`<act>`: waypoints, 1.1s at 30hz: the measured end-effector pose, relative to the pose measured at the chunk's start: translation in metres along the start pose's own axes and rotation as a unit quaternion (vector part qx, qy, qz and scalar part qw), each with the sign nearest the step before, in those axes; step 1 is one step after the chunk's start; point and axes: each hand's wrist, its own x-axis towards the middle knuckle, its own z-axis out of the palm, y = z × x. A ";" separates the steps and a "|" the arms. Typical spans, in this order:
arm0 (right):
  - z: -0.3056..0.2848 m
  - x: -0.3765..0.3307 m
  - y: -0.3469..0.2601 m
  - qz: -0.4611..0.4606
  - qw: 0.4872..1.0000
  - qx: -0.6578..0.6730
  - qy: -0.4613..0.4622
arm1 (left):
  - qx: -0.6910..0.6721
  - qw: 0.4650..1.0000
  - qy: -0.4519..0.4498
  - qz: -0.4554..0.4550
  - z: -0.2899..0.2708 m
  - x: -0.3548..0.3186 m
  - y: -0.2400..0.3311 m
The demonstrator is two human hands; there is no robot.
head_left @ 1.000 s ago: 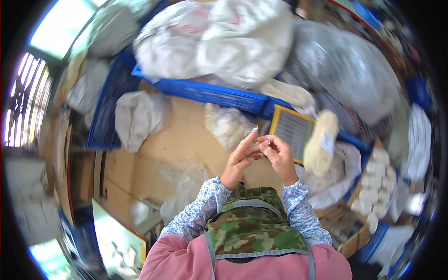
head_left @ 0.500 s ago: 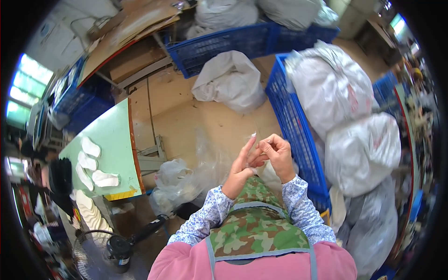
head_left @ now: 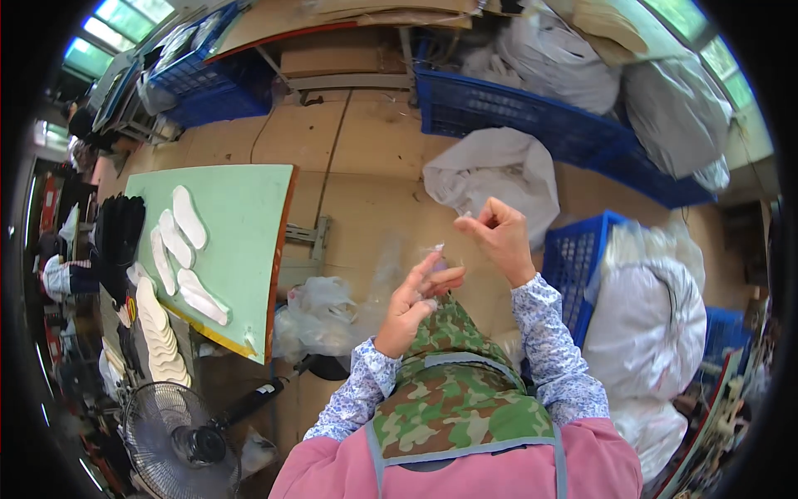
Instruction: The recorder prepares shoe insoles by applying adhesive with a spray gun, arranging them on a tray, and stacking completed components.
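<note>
Head view: left hand (head_left: pixel 413 299) raised over the camouflage apron (head_left: pixel 449 391), fingers pinched on a small pale scrap (head_left: pixel 436 248); right hand (head_left: pixel 496 237) just beside and higher, fingertips nipped narrow on something too tiny to identify; below, a clear plastic bag (head_left: pixel 320 312) on the wooden floor (head_left: pixel 366 141); blue crate (head_left: pixel 573 266) near. Likely to slip from so slight a grip; hard to find again among floor clutter.

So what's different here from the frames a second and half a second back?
The hands have drawn apart: the right hand is lifted up and away, pinching something tiny, the left hand lower with a small pale piece at its fingertips. The view has swung toward the green table. Both hands stay raised before the chest.
</note>
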 end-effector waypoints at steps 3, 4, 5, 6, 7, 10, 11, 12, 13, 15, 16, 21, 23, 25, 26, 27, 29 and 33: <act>0.034 0.064 -0.035 -0.098 0.987 0.054 -0.115 | -0.011 0.998 0.039 0.038 -0.042 0.058 0.005; 0.040 0.087 -0.035 -0.130 0.979 0.042 -0.154 | -0.010 0.998 0.034 0.044 -0.056 0.080 0.010; 0.043 0.110 -0.029 -0.155 0.976 0.030 -0.150 | -0.020 0.998 0.044 0.035 -0.073 0.103 0.016; 0.049 0.135 -0.025 -0.185 0.972 0.018 -0.145 | -0.027 0.998 0.054 0.029 -0.091 0.130 0.026; 0.057 0.157 -0.022 -0.175 0.978 0.001 -0.110 | -0.057 0.997 0.050 0.004 -0.105 0.154 0.035; 0.075 0.224 -0.018 -0.185 0.982 -0.021 -0.018 | -0.162 0.985 0.012 -0.050 -0.129 0.213 0.085; 0.081 0.247 -0.027 -0.178 0.983 -0.036 0.038 | -0.151 0.987 -0.005 -0.055 -0.142 0.227 0.096; 0.082 0.274 -0.022 -0.133 0.986 -0.012 0.096 | -0.148 0.987 -0.010 -0.057 -0.150 0.244 0.107; 0.080 0.300 -0.008 -0.115 0.986 0.008 0.121 | -0.183 0.980 -0.011 -0.071 -0.156 0.258 0.118; 0.070 0.344 0.008 -0.096 0.984 0.031 0.149 | -0.206 0.974 0.010 -0.092 -0.170 0.284 0.133; 0.064 0.361 0.013 -0.036 0.989 0.036 0.142 | -0.203 0.974 0.005 -0.098 -0.182 0.298 0.135; 0.008 0.423 0.082 0.123 0.985 0.054 0.105 | -0.134 0.985 0.072 -0.086 -0.220 0.365 0.136; -0.003 0.442 0.126 0.110 0.987 0.025 0.111 | -0.120 0.986 0.060 -0.102 -0.237 0.393 0.137; -0.002 0.461 0.167 0.101 0.987 -0.079 0.093 | -0.085 0.983 0.109 -0.124 -0.259 0.412 0.135; 0.000 0.465 0.188 0.110 0.985 -0.075 0.109 | -0.077 0.983 0.095 -0.134 -0.267 0.421 0.131; -0.001 0.473 0.204 0.100 0.981 -0.068 0.155 | -0.078 0.980 0.096 -0.153 -0.271 0.435 0.129; -0.011 0.495 0.218 0.147 0.964 0.000 0.221 | -0.062 0.977 0.100 -0.180 -0.281 0.462 0.129; -0.047 0.527 0.196 0.312 0.926 -0.087 0.196 | -0.010 0.979 0.092 -0.181 -0.276 0.519 0.141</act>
